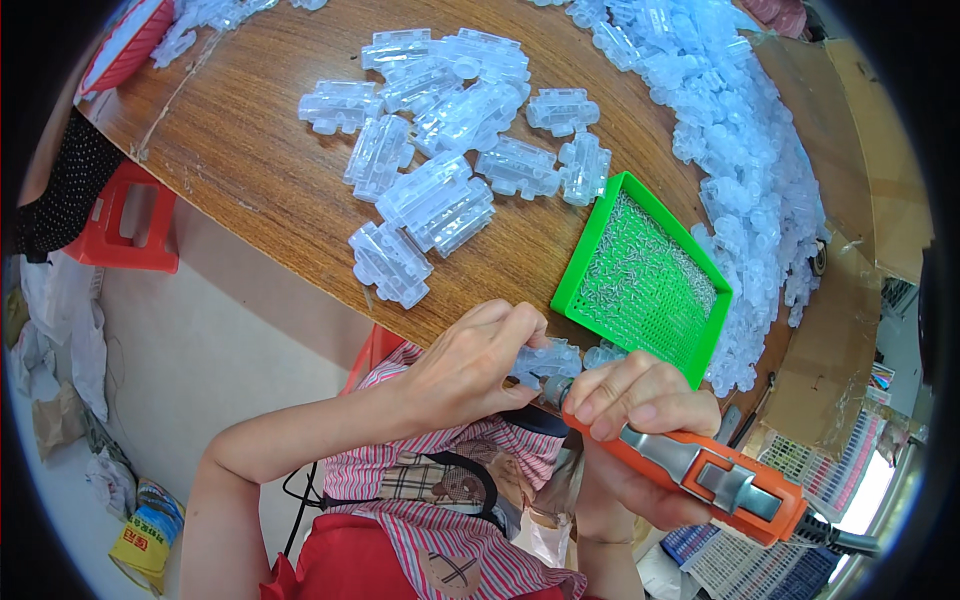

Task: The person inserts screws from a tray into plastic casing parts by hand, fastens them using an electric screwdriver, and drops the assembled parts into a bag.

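My left hand [478, 355] is closed around a clear plastic housing [548, 362] at the table's near edge. Wrapped in my right hand [640, 410] is an orange electric screwdriver [735, 487] with a grey lever and a black cord. Its tip points left and meets the housing, though my fingers hide the exact contact. Just beyond my hands lies a green perforated tray [577, 268] with many small metal screws [640, 262] in it. Another clear piece [602, 355] sits between the tray and my right hand.
Several clear housings [435, 195] lie loosely grouped on the wooden table [250, 150]. A large heap of similar clear parts [740, 150] runs along the right side, against cardboard [835, 330]. A red basket [128, 45] is at the far left, above a red stool [125, 220].
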Demonstrator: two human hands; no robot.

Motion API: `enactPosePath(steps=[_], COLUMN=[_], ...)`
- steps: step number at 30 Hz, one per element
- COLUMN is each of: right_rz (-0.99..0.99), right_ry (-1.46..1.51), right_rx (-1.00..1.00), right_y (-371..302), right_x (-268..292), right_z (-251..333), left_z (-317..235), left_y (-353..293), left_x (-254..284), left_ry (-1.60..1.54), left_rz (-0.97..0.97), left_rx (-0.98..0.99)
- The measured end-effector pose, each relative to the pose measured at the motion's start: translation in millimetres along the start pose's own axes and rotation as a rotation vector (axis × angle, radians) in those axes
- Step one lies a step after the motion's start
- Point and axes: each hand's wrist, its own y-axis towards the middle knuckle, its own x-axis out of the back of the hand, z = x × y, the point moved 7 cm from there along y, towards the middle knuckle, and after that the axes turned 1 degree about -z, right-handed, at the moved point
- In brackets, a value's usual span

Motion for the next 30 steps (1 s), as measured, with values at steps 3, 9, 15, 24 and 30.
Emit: enactPosePath(steps=[3, 9, 15, 24, 30], right_rz=[-0.020, 0.039, 0.078, 0.116, 0.103], right_ry=[0.005, -0.045, -0.139, -0.183, -0.126], right_rx=[-0.048, -0.078, 0.005, -0.040, -0.059], right_y=[0.0, -3.8, -6.7, -6.9, -4.7], right_x=[-2.3, -8.8, -16.0, -20.2, -15.9], right_z=[-3.8, -10.9, -12.0, -11.8, -14.2], left_z=[-0.2, 4.8, 2.4, 3.8, 2.9], left_y=[0.4, -0.6, -0.4, -1.2, -4.0], left_x=[0.7, -1.2, 1.3, -1.6, -1.6], left_ry=[-0.008, -0.003, -0.011, -0.020, -0.023], left_rz=[0.009, -0.013, -0.043, -0.033, -0.037], left_rx=[0.003, -0.022, -0.041, -0.034, -0.026])
